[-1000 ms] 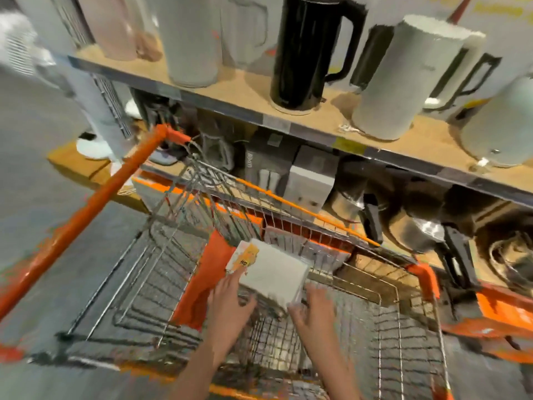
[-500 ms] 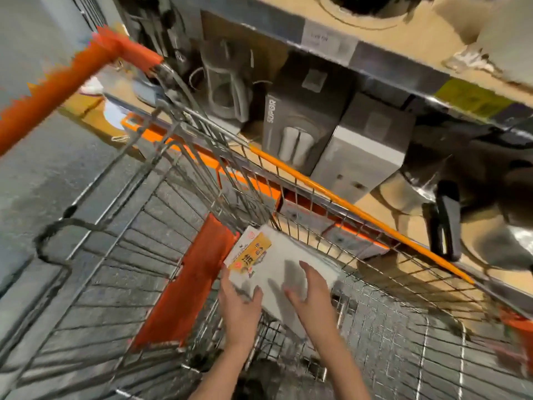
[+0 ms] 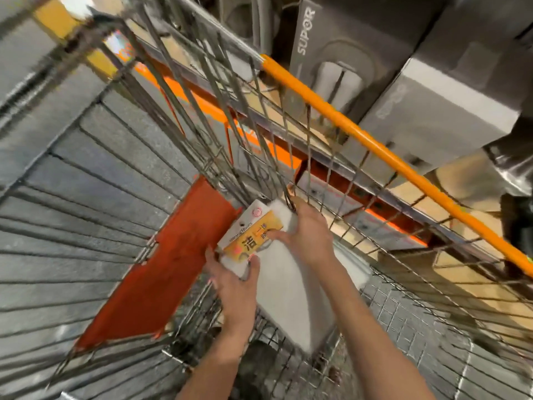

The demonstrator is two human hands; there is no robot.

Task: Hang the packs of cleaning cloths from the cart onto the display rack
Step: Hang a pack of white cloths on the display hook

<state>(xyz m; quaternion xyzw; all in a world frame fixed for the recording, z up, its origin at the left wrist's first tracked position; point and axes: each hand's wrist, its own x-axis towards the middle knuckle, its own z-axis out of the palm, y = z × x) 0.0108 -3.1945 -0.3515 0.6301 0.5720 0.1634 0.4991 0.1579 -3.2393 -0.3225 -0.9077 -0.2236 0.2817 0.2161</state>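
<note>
Wire cart (image 3: pixel 340 168) with an orange top rail (image 3: pixel 383 153) and an orange flap (image 3: pixel 161 269) folded against the mesh. White pack of cleaning cloths (image 3: pixel 291 293) inside, leaning up toward the cart's wire wall, yellow label (image 3: pixel 252 238) at its upper end. Gripped at that label end by both hands, left hand (image 3: pixel 236 290) and right hand (image 3: pixel 308 235). Beyond the rail, wooden shelf (image 3: pixel 467 180) loaded with grey SUPOR boxes (image 3: pixel 343 53). Grey floor (image 3: pixel 52 90) under it all.
</note>
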